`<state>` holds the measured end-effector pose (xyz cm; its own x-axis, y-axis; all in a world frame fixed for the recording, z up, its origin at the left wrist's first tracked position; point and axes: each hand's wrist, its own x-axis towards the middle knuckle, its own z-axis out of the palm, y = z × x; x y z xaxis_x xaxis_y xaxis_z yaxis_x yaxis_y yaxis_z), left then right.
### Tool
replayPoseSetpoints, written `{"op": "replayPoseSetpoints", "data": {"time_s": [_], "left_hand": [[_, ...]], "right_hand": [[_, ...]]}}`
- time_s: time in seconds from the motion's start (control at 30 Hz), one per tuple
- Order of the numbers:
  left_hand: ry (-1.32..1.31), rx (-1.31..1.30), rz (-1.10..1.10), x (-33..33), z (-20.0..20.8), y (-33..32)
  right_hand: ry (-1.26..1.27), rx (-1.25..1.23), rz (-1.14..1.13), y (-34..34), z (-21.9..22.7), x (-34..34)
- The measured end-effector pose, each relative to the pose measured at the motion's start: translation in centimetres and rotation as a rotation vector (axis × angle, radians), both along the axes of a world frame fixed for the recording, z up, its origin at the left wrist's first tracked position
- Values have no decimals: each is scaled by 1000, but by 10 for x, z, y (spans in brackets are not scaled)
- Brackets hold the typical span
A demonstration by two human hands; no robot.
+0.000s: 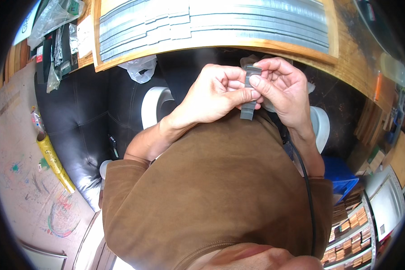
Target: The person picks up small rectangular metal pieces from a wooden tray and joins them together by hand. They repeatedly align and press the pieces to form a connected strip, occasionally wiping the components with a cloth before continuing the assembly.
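From where I stand, the left hand [218,93] and right hand [283,93] both pinch a segmented grey strip [247,112] short of the far desk [352,60], so a slackened grip could drop it.

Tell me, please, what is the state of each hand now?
Left hand: closed, holding the grey banded strip.
Right hand: closed, pinching the same strip between thumb and fingers.

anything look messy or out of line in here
Yes: coloured scribbles mark the pale surface at the far left, as if drawn on. In the wooden tray, the rows of grey strips step unevenly near the middle.
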<state>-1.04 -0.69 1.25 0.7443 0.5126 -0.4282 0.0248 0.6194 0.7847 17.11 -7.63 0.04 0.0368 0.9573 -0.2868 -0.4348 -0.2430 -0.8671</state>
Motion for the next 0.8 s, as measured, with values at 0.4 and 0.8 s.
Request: {"op": "replayPoseSetpoints", "data": {"time_s": [0.4,0.8], "left_hand": [[9,7,-36,-2,-1,2],[-45,827,52,0,23,-1]], "right_hand": [[0,-9,3,-1,1,0],[-731,445,66,11,79,8]]}}
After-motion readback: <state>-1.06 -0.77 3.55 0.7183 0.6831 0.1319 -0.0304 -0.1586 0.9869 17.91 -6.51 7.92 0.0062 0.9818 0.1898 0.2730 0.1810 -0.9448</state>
